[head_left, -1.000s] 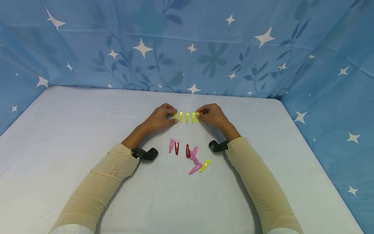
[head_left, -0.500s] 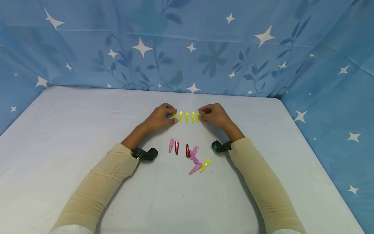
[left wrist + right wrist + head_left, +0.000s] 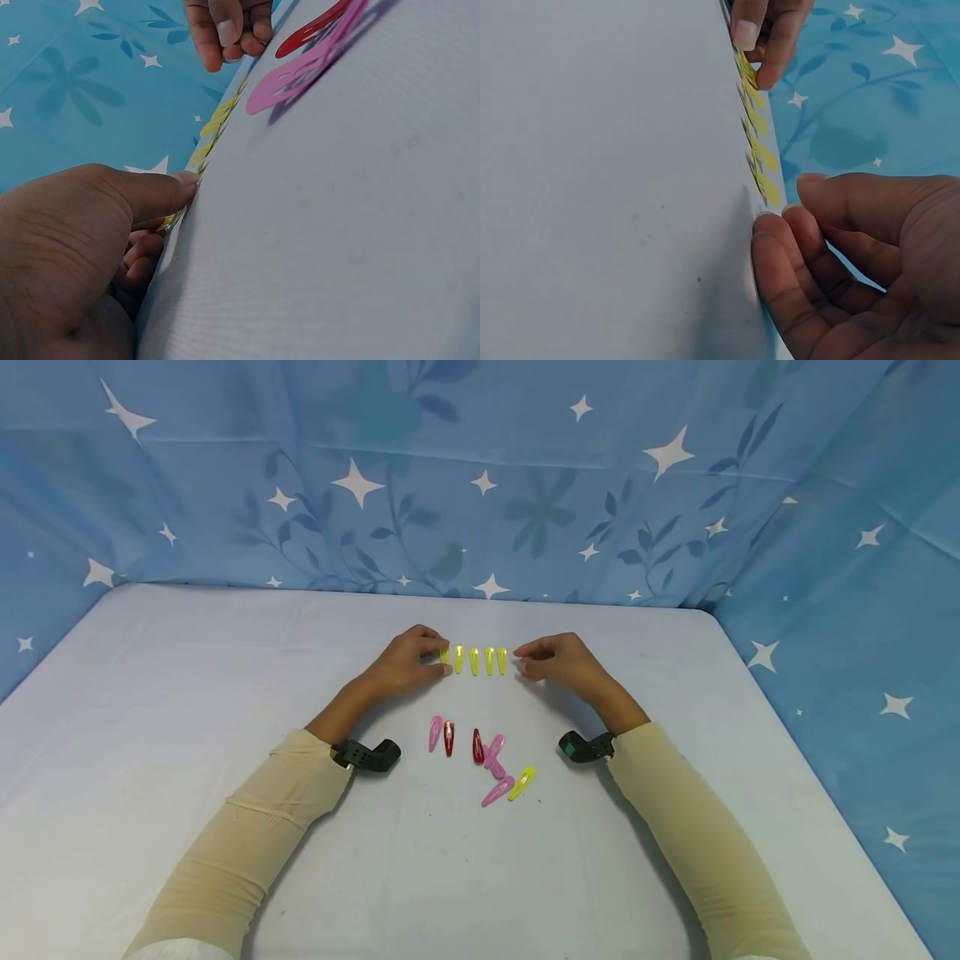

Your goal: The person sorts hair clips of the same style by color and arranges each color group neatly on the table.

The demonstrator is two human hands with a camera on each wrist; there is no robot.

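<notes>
Several yellow snap hair clips (image 3: 474,662) stand side by side in a row on the white table. My left hand (image 3: 407,662) pinches the leftmost yellow hair clip (image 3: 444,655) end to end, thumb at its near tip and fingers at the far one. That grip also shows from across the row, where the left fingers (image 3: 781,41) cover part of the clip. Just right of the row, my right hand (image 3: 561,662) is apart from the rightmost yellow clip (image 3: 502,661), its fingers loosely bent around nothing. In the right wrist view its fingertips (image 3: 768,225) hover close by the row's end.
Nearer the body lie loose clips: a pink one (image 3: 435,734) beside a red one (image 3: 448,738), another red (image 3: 477,747), crossed pink ones (image 3: 496,766), and a pink clip (image 3: 498,791) touching a yellow one (image 3: 522,784). A blue star-patterned curtain (image 3: 420,510) borders the table.
My right hand has let go of the rightmost yellow clip and moved away to the right. My left hand keeps its hold at the row's left end.
</notes>
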